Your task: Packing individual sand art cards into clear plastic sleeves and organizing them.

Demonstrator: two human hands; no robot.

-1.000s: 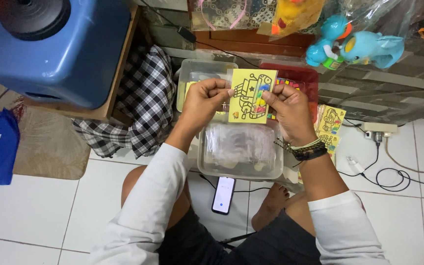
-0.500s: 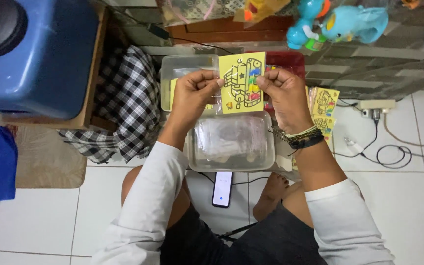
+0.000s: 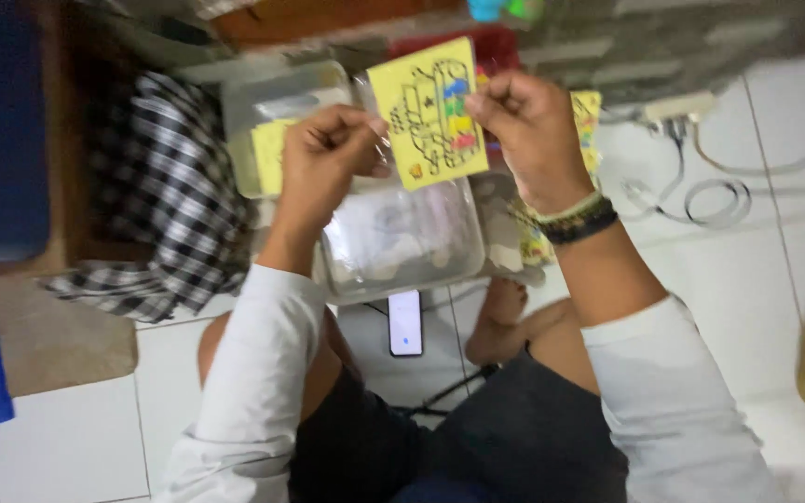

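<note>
Both hands pinch a yellow picture card [image 3: 429, 112]: left hand [image 3: 328, 154] at its clear sleeve edge, right hand [image 3: 528, 121] opposite. Sleeving step; next needs steady sliding.

White long sleeves on both arms, dark shorts, bare foot [image 3: 505, 303]; green and black beaded bracelets [image 3: 578, 216] on right wrist.

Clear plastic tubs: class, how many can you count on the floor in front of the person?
2. One clear tub sits just below the hands, under the yellow card; the other tub lies behind the left hand. More may be hidden behind the hands.
</note>
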